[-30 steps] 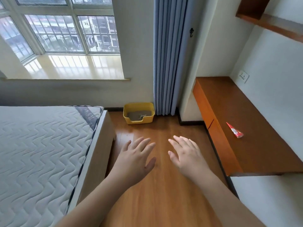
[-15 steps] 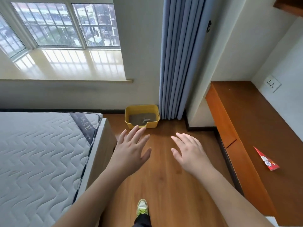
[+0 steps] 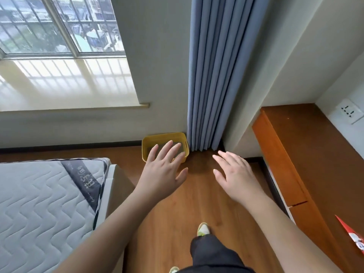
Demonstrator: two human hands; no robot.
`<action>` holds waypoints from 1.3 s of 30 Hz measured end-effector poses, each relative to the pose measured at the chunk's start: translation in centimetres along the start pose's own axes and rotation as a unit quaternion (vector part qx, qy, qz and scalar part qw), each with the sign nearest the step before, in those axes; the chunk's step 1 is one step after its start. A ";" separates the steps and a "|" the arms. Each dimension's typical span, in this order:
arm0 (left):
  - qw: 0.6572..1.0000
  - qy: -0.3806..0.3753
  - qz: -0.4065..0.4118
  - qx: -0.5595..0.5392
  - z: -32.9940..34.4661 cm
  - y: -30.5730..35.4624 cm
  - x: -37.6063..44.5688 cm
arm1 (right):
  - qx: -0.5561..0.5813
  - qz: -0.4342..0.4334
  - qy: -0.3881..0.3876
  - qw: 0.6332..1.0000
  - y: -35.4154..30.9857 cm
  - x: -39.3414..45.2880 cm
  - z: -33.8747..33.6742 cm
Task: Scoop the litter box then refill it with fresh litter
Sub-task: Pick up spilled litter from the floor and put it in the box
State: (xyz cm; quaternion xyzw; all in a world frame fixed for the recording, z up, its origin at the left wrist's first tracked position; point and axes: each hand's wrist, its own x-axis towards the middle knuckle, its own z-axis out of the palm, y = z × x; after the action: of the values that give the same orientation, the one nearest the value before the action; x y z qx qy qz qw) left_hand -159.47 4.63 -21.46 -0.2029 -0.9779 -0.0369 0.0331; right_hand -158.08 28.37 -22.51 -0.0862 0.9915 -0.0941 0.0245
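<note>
A yellow litter box [image 3: 161,137] with grey litter inside stands on the wood floor against the wall, just left of the blue curtain. My left hand [image 3: 163,170] is held out in the air with fingers spread, and it covers much of the box from this view. My right hand [image 3: 234,174] is stretched out to the right of the box, fingers apart, holding nothing. Both hands are well above the floor and apart from the box. A scoop seen earlier in the box is hidden behind my left hand.
A bed with a grey quilted mattress [image 3: 39,203] fills the left. A brown wooden desk [image 3: 307,164] runs along the right wall, with a red packet [image 3: 352,237] on it. The curtain [image 3: 214,75] hangs in the corner. My leg and shoe [image 3: 203,229] are on the floor strip between.
I have walked closer to the litter box; it appears larger and my left hand now overlaps it. My leg has come into view below.
</note>
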 end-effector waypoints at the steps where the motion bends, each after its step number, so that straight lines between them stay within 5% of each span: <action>1: 1.000 -0.003 0.002 -0.002 0.3 -0.2 1.6 | 0.001 0.000 0.007 1.000 0.7 1.5 0.0; 16: 0.998 -0.046 -0.027 -0.038 5.9 -4.3 24.8 | 0.030 -0.025 -0.020 0.999 12.0 24.4 3.0; 39: 0.993 -0.089 -0.021 -0.076 20.1 -11.6 32.8 | 0.023 0.070 -0.031 0.997 9.9 33.5 14.5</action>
State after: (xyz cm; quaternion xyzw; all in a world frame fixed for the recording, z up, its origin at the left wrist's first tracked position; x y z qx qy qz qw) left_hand -195.18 8.66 -39.54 -0.1871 -0.9753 -0.0933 -0.0707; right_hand -191.75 29.44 -39.71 -0.0184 0.9915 -0.1119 0.0633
